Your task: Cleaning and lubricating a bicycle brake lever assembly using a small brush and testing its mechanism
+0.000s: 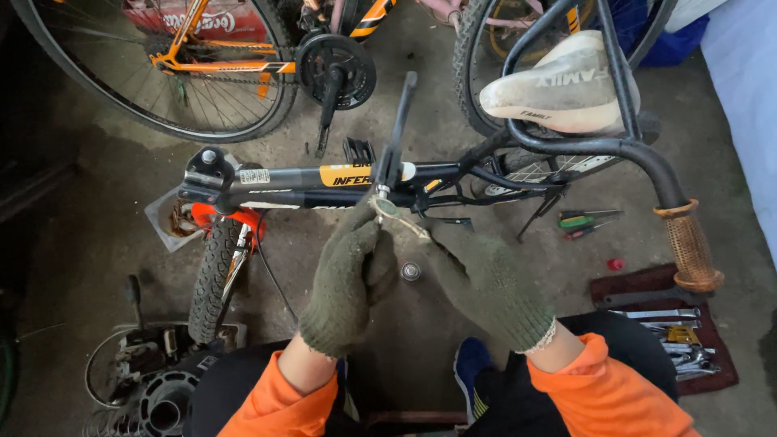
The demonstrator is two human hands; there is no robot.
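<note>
Bicycle frame (324, 184) lies across the floor just beyond my hands, heavy and stiff. My left hand (350, 279) is closed around a small metal fitting (387, 207); my right hand (486, 287) pinches its thin, slippery cable (411, 228).

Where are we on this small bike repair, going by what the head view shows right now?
Done: the black bike frame lies on its side on the floor, tools laid out on the red mat. In hand: the gloved left hand and right hand meet on a small metal fitting at the frame's middle, below the crank arm. Left: a small round part sits loose on the floor.
</note>
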